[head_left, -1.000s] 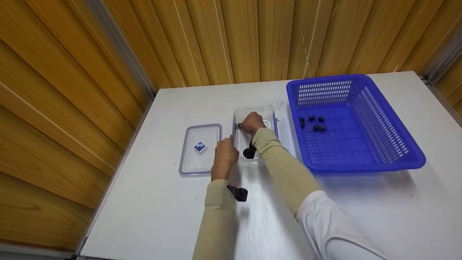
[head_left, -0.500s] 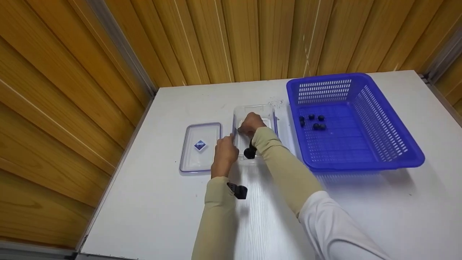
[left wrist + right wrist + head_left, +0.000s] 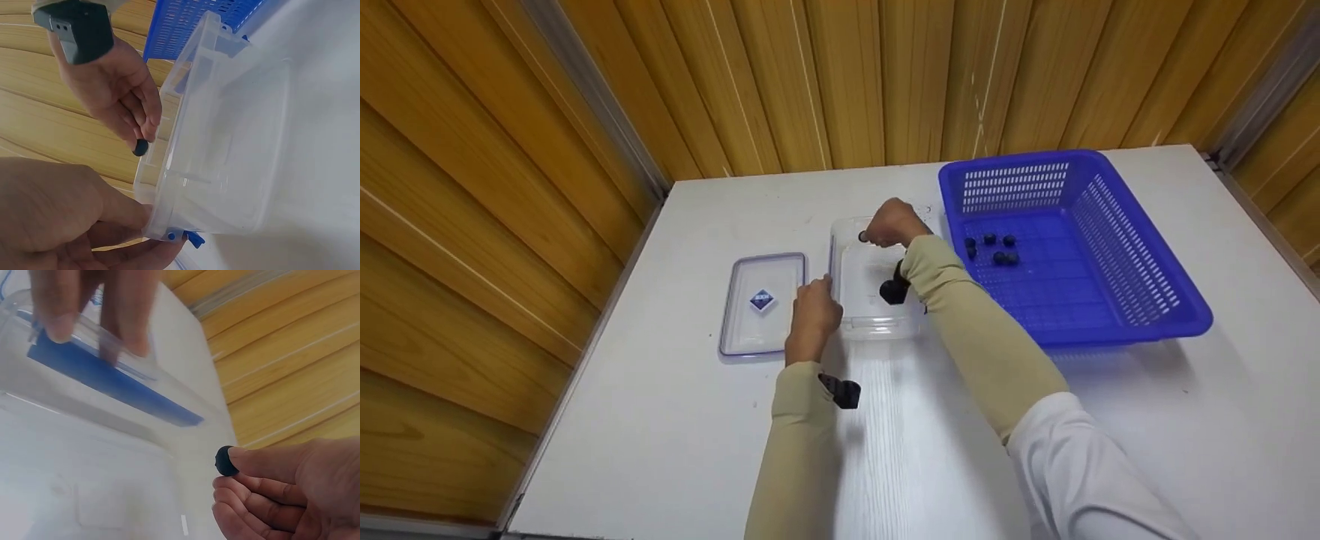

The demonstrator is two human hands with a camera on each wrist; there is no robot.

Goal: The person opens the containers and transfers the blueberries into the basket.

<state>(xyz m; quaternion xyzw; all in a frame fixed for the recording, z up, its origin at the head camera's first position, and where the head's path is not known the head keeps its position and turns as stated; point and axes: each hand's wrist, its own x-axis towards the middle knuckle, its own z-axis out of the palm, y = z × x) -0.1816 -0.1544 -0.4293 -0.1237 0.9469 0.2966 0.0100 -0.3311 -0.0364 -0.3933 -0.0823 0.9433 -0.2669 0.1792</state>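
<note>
My right hand (image 3: 894, 221) pinches a small dark round fruit, apparently a blueberry (image 3: 225, 461), between thumb and fingertips. It is over the far end of a clear plastic container (image 3: 877, 324). In the left wrist view the same blueberry (image 3: 140, 147) shows beyond the container's upper rim. With thumb on one side and fingers on the other, my left hand (image 3: 816, 311) grips the container's left wall near a blue clip (image 3: 194, 239). Seen from the right wrist, a long blue clip (image 3: 118, 385) hangs along that wall, under the left fingers.
A clear lid (image 3: 741, 334) with a blue diamond label lies flat to the left of the container. On the right stands a large blue basket (image 3: 1117, 334) with several dark blueberries (image 3: 1000, 258) on its floor. A wood-plank wall (image 3: 855, 90) rises behind the white table (image 3: 660, 420).
My right hand has moved up and away from the middle of the container to its far end, carrying the blueberry. The left hand stays on the container's wall. The head view has shifted slightly.
</note>
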